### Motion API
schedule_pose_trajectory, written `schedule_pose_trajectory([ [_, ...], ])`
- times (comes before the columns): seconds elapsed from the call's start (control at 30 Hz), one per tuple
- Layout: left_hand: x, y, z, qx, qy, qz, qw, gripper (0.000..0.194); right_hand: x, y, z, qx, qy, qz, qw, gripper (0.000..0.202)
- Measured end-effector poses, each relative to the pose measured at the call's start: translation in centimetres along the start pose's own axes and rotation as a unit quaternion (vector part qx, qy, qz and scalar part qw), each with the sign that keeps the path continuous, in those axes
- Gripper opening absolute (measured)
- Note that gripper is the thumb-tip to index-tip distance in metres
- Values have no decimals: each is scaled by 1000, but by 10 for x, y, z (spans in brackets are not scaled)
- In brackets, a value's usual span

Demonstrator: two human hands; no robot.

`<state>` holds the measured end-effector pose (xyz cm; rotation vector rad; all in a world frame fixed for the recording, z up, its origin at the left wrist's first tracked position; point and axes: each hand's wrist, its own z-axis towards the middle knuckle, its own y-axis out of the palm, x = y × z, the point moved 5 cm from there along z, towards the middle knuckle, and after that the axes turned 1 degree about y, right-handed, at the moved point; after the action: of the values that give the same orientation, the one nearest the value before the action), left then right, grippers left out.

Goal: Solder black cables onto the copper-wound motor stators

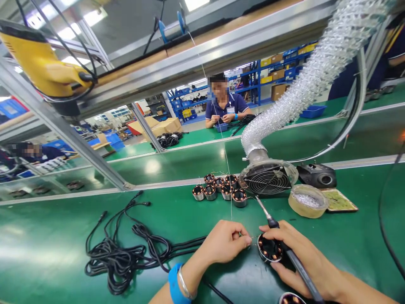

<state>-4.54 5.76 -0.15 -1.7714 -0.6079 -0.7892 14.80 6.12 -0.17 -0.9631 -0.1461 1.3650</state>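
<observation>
My left hand [226, 242], with a blue wrist strap [177, 285], is closed in a pinch on thin wire at the stator's left side. A thin solder wire [230, 181] hangs from a spool [172, 30] down to this hand. My right hand [303, 257] holds a soldering iron [295, 261], its tip pointing up and away. The same hand's fingers grip a wound motor stator [270, 248] with copper coils, just above the green bench. Black cables [117, 261] lie bundled to the left, some running under my left forearm.
Several stators [209, 192] stand behind my hands. A fume fan [268, 180] on a clear duct [303, 80] sits beside a round tub [308, 202], a sponge tray [340, 200] and a black holder [318, 175]. Another stator [291, 299] is at the front edge. A co-worker [227, 107] sits opposite.
</observation>
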Motion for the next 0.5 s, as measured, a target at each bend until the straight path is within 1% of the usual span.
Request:
schedule_pose_trajectory([
  [0.13, -3, -2, -4, 6, -11, -63, 998, 23, -5, 0, 7, 19, -8, 23, 1000, 41],
  [0.17, -2, -1, -5, 1, -13, -83, 996, 23, -6, 0, 7, 23, -5, 28, 999, 41],
  [0.27, 3, 7, -3, -32, -21, -144, 989, 21, -5, 4, 5, 23, 11, 24, 999, 41],
  [0.3, 6, 11, -1, -34, -27, -166, 985, 20, -4, 5, 4, 22, 14, 20, 999, 42],
  [0.33, 9, 14, 2, -28, -34, -188, 981, 18, -3, 7, 2, 18, 18, 18, 1000, 42],
  [0.43, 14, 19, 8, 14, -55, -246, 968, 14, 1, 9, -1, 2, 28, 21, 999, 42],
  [0.5, 13, 18, 8, 45, -53, -245, 967, 13, 4, 9, -4, -1, 33, 20, 999, 43],
])
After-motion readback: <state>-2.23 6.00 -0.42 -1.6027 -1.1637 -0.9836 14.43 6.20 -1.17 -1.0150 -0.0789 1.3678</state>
